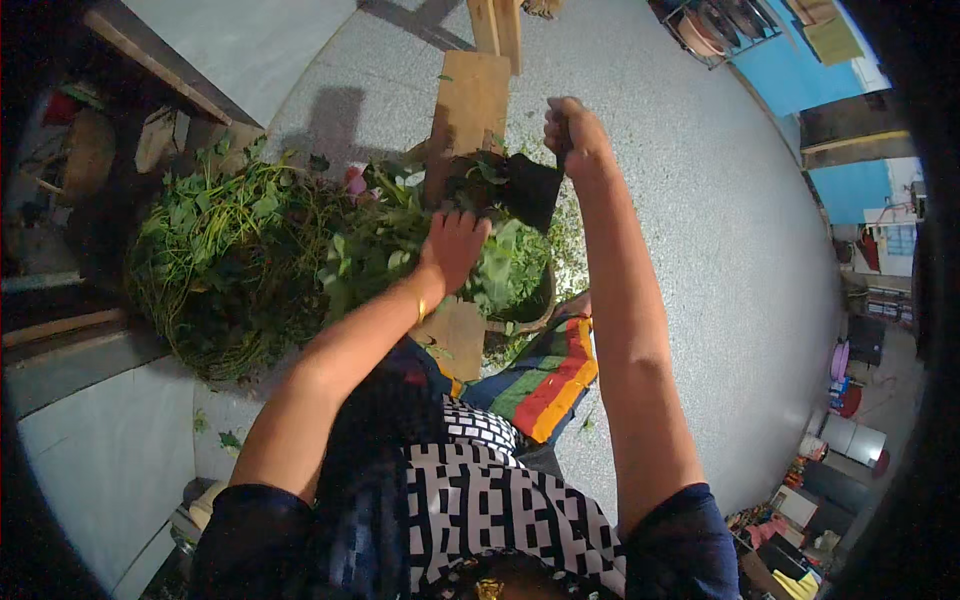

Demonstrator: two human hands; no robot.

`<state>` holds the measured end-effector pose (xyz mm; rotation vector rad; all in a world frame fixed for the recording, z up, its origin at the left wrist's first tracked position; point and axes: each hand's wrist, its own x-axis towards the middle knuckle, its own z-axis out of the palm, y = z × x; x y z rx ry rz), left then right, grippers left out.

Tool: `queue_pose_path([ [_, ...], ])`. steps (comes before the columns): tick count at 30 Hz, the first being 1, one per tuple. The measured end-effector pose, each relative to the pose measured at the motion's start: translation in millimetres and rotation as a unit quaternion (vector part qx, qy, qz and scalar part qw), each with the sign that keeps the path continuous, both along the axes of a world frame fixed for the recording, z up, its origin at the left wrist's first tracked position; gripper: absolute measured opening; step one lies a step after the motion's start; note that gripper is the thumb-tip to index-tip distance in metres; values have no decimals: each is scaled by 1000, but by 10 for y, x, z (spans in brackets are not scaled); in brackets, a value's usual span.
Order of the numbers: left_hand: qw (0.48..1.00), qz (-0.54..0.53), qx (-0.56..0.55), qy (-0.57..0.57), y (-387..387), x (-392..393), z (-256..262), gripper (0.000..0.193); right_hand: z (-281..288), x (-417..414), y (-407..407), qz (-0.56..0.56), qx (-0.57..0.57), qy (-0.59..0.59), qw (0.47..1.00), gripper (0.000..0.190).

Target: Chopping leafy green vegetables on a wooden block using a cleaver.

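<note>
My right hand (577, 135) is closed in a fist around the handle of a wide dark blade (531, 187), which looks like a cleaver. The blade hangs to the left of the fist, above the greens. My left hand (454, 251), with a yellow bangle at the wrist, presses down on leafy greens (484, 176) lying across a wooden board (472, 97). Its fingertips are partly lost among the leaves. Under and beside the board, more leaves fill a basket (551, 300) whose curved rim shows at the right.
A large heap of green vines (217, 262) lies on the left. Wooden legs (495, 30) stand beyond the board. Leaf scraps dot the grey floor (735, 262). A rack with pans (709, 34) is at the upper right; household items line the right edge.
</note>
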<state>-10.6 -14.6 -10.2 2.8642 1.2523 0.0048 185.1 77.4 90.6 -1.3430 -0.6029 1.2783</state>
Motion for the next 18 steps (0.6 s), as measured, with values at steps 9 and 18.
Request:
queue_pose_path([
  [9,993,44,-97,53,98,100,132,60,-564,-556,-1253,-21,34,-85,996,24],
  [18,995,-5,74,-60,192,203,-100,33,-53,-6,205,-39,-14,26,999,7],
])
